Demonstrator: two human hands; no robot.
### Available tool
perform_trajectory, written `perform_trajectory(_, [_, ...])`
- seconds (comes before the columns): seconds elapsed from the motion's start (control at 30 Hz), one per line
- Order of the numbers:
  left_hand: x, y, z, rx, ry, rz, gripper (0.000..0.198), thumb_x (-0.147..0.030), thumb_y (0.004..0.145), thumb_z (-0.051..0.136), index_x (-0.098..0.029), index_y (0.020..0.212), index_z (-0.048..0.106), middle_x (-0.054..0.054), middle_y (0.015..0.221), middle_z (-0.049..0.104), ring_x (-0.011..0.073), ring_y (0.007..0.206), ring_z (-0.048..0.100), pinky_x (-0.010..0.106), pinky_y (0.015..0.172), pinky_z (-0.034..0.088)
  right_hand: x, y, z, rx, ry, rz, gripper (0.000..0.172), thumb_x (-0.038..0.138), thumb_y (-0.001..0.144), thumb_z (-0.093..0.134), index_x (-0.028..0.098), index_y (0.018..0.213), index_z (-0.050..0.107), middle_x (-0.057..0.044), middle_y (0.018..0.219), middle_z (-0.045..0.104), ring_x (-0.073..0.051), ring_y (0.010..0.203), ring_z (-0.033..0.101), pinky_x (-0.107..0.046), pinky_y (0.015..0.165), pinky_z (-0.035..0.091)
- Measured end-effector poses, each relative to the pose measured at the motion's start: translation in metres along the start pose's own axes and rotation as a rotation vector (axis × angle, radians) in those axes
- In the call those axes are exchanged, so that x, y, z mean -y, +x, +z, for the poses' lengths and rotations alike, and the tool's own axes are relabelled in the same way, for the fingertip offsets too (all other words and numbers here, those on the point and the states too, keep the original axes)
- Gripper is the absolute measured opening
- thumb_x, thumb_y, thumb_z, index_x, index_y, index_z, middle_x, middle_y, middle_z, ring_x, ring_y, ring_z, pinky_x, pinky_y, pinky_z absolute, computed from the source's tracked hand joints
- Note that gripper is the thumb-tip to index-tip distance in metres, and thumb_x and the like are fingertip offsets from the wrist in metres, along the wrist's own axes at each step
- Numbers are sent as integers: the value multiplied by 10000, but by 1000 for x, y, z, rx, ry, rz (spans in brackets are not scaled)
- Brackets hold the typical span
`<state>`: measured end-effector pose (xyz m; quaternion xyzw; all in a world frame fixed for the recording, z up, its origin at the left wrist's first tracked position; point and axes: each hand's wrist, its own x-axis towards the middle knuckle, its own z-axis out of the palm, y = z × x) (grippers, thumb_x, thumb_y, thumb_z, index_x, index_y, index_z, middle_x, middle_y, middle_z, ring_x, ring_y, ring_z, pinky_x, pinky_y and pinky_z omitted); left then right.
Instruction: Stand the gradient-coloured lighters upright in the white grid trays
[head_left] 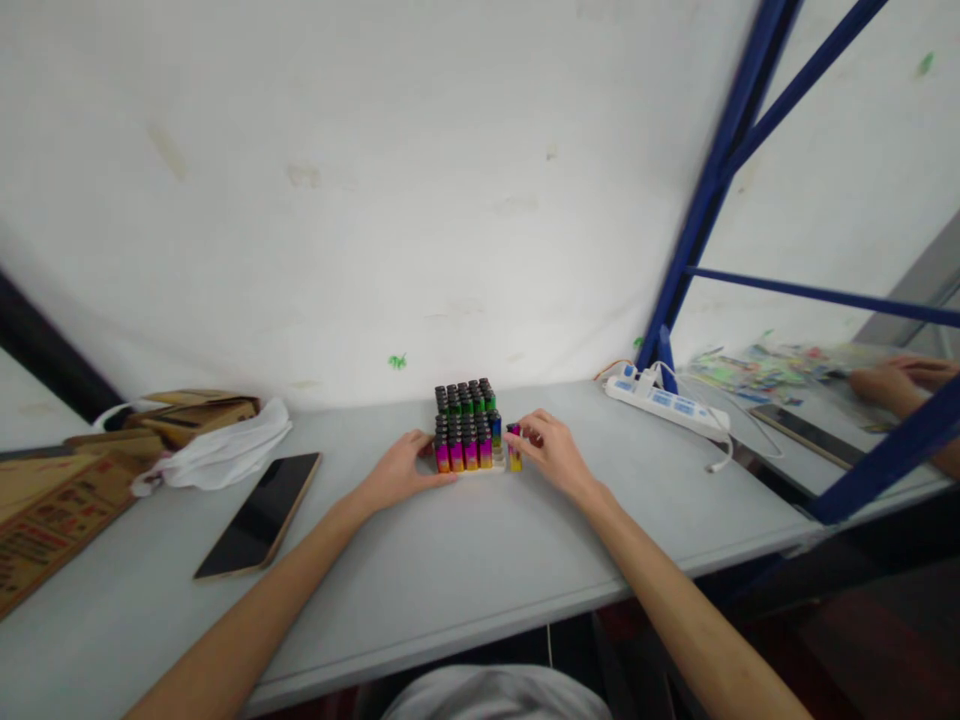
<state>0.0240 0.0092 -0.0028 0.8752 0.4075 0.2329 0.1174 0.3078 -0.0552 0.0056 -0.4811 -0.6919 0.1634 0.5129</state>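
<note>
Several upright lighters [470,448] with black tops stand in rows in a pale tray [480,471] on the table. The front rows are pink fading to orange; green ones [466,405] stand behind, and a blue one [496,428] is at the right side. My left hand [401,468] is closed around the tray's left front corner, thumb along the front edge. My right hand [553,452] pinches a single pink-and-yellow lighter [514,455], upright just right of the tray, beside some bare slots at its front right corner.
A phone [259,515] lies left on the grey table [450,560], near a white plastic bag [225,452] and cardboard boxes [67,500]. To the right are a power strip [667,405] with cables and a blue metal frame [694,220]. Another person's hands [896,385] are beyond it.
</note>
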Motion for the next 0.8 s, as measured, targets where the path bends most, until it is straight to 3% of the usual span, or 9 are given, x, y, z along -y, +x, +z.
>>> perform_trajectory(0.13, [2, 0, 2, 5, -11, -1, 585, -711, 691, 688, -171, 915, 662, 63, 879, 627, 249, 826, 595, 347, 753, 489, 3, -1, 1, 46, 85, 61, 318, 531, 894, 620, 219, 850, 665, -31, 746, 657, -163, 599, 567, -291, 610, 460])
perform_trajectory(0.3, [1, 0, 2, 9, -27, 3, 587, -724, 691, 685, -173, 890, 644, 63, 874, 613, 248, 825, 591, 345, 753, 477, 0, -3, 7, 130, 115, 77, 309, 519, 915, 592, 220, 904, 665, -30, 740, 714, -194, 659, 660, -307, 671, 495])
perform_trajectory(0.5, [0, 0, 2, 2, -24, 5, 590, -738, 679, 683, -176, 848, 625, 56, 852, 599, 249, 807, 590, 347, 738, 469, 1, 1, 15, 208, -50, -24, 252, 452, 935, 597, 219, 847, 630, -2, 630, 651, -170, 568, 607, -269, 607, 432])
perform_trajectory(0.73, [1, -1, 2, 5, -23, 15, 599, -735, 696, 671, -170, 891, 635, 58, 867, 608, 254, 827, 593, 356, 752, 476, -1, 1, 12, 257, -126, -73, 200, 397, 973, 555, 206, 939, 607, -18, 725, 680, -169, 645, 626, -263, 640, 451])
perform_trajectory(0.8, [1, -1, 2, 9, -24, 19, 599, -732, 707, 665, -169, 907, 637, 62, 879, 610, 255, 835, 593, 357, 759, 480, -1, 0, 8, 218, -100, -76, 207, 400, 985, 533, 202, 979, 591, -23, 752, 688, -172, 670, 642, -273, 664, 476])
